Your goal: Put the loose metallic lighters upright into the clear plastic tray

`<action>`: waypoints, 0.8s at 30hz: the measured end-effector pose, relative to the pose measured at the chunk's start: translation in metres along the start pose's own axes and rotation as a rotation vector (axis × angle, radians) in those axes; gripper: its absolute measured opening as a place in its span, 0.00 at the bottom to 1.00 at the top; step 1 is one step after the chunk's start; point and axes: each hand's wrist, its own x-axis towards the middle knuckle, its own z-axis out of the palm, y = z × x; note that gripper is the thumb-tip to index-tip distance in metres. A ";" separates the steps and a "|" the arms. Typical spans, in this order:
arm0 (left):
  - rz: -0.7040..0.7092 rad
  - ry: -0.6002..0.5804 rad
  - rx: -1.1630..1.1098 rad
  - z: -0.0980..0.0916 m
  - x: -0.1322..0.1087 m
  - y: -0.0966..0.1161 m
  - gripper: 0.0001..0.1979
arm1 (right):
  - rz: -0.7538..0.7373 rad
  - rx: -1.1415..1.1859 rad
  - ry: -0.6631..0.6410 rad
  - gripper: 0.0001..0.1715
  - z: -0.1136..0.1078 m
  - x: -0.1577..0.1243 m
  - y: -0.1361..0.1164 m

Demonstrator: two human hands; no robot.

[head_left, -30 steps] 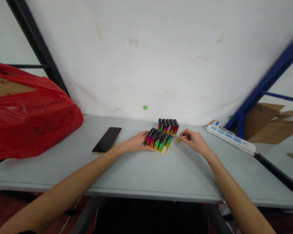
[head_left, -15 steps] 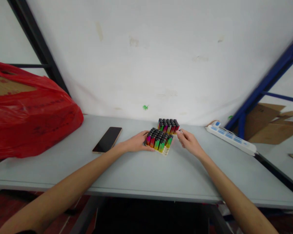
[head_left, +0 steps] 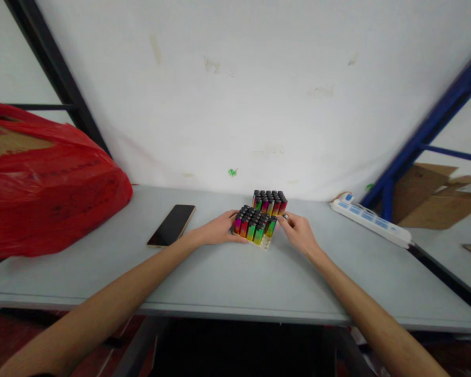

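Observation:
A pale tray on the table holds several upright lighters with black tops and pink, red, green and yellow bodies. Empty slots show at its near right corner. My left hand grips the tray's left side, thumb along the front and fingers behind. Just right of the tray, my right hand is closed in a pinch on a lighter; only its dark, shiny end shows, the rest being hidden by the fingers. Behind stands a second block of similar lighters, partly covered by the front one.
A smartphone lies left of my left hand on the grey table. At the far left is a red plastic bag with a carton inside. A white power strip and cardboard boxes are on the right.
My right hand has moved left, closer to the front tray, with the lighter in its fingers. My left hand stays on the tray.

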 end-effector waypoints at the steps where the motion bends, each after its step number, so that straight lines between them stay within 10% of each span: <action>1: -0.002 0.002 0.002 0.000 0.000 0.000 0.40 | -0.008 -0.001 -0.001 0.27 0.000 0.000 0.000; 24: -0.020 -0.002 0.002 -0.001 0.000 0.002 0.39 | -0.202 -0.063 -0.116 0.17 -0.016 -0.001 -0.010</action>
